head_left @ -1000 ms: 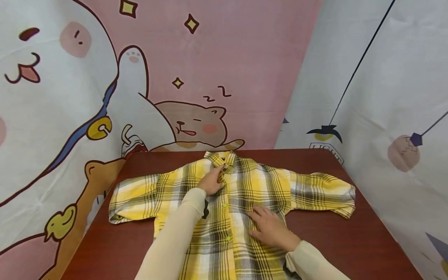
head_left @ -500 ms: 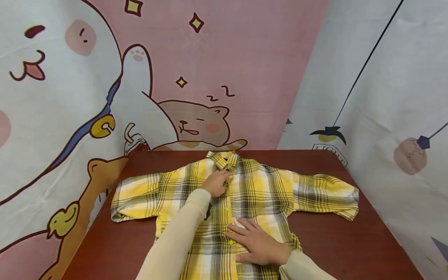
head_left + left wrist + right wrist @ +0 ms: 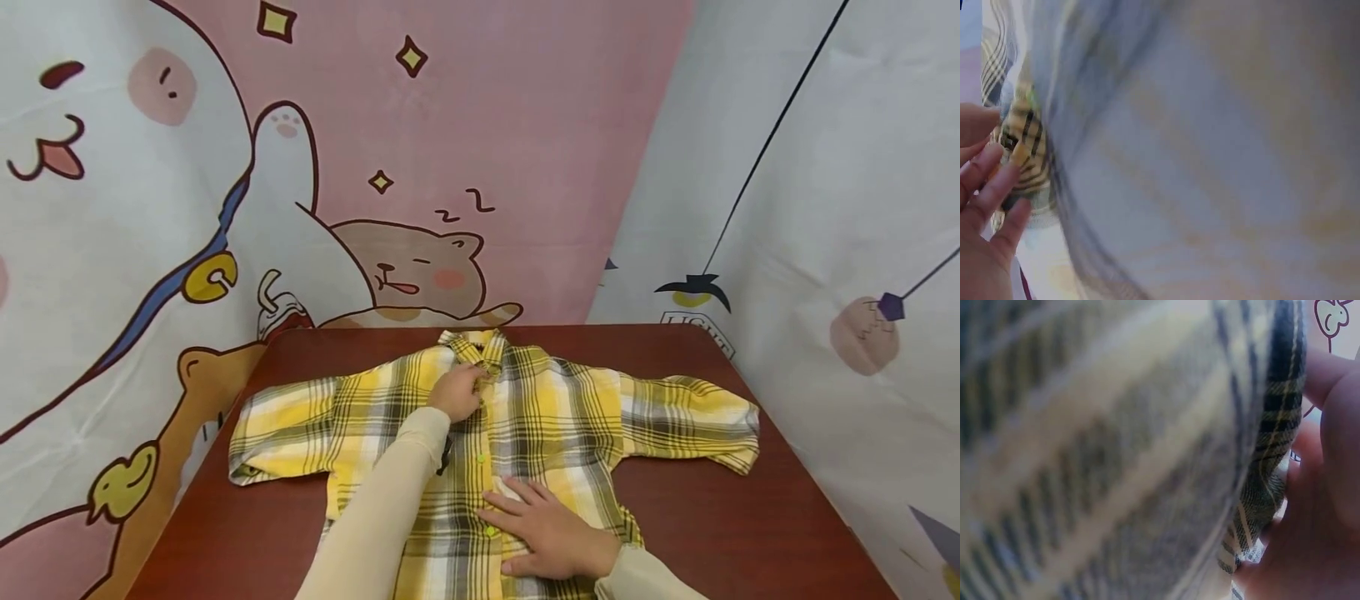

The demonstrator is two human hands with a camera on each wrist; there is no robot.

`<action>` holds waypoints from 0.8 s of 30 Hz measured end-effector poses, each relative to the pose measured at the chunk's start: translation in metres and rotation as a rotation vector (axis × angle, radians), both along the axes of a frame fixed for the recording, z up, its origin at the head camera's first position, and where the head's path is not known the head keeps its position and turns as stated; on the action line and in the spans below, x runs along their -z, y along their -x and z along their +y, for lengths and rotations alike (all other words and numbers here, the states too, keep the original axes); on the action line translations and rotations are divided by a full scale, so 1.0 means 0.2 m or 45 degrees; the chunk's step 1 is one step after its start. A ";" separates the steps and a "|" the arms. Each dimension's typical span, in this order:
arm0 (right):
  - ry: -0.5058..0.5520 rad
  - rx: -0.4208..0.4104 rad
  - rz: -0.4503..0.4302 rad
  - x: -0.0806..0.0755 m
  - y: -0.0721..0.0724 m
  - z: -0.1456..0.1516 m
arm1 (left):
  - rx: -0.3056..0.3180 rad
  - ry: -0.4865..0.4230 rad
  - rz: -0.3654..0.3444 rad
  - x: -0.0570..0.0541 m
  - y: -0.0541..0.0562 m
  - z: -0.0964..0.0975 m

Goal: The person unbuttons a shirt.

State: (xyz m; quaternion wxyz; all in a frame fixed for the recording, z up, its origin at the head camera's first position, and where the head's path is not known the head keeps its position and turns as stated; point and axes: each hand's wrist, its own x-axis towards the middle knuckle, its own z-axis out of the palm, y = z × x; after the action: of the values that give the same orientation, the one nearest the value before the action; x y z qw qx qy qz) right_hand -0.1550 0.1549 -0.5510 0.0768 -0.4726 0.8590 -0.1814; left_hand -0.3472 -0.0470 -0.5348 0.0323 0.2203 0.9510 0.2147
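Observation:
A yellow, grey and white plaid shirt (image 3: 555, 408) lies front up, its collar at the far edge and its sleeves spread to both sides. At the placket just below the collar, my left hand (image 3: 456, 393) pinches the cloth; its fingertips are partly hidden. The left wrist view has the thumb and bent fingers of the left hand (image 3: 988, 200) close to the plaid edge. Lower down, my right hand (image 3: 551, 532) rests flat on the shirt front, fingers spread beside a green button (image 3: 491, 531). Blurred cloth fills most of both wrist views.
The shirt lies on a dark red-brown table (image 3: 697, 525). A cartoon-printed curtain (image 3: 525, 167) stands right behind the table and along both sides. Another green button (image 3: 481, 458) shows on the placket between the hands.
My right hand has slid from the shirt's right side toward the placket and slightly nearer. The left hand stays below the collar, its pointing index finger now drawn in at the placket.

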 end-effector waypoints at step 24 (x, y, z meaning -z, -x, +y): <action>-0.043 0.013 -0.032 -0.01 -0.01 0.00 | -0.026 0.299 -0.173 0.05 0.00 -0.01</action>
State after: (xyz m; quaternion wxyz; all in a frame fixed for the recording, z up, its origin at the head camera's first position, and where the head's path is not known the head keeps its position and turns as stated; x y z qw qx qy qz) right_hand -0.1527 0.1548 -0.5495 0.0946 -0.4645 0.8633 -0.1733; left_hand -0.3471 -0.0500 -0.5443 0.1200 0.1901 0.9674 0.1168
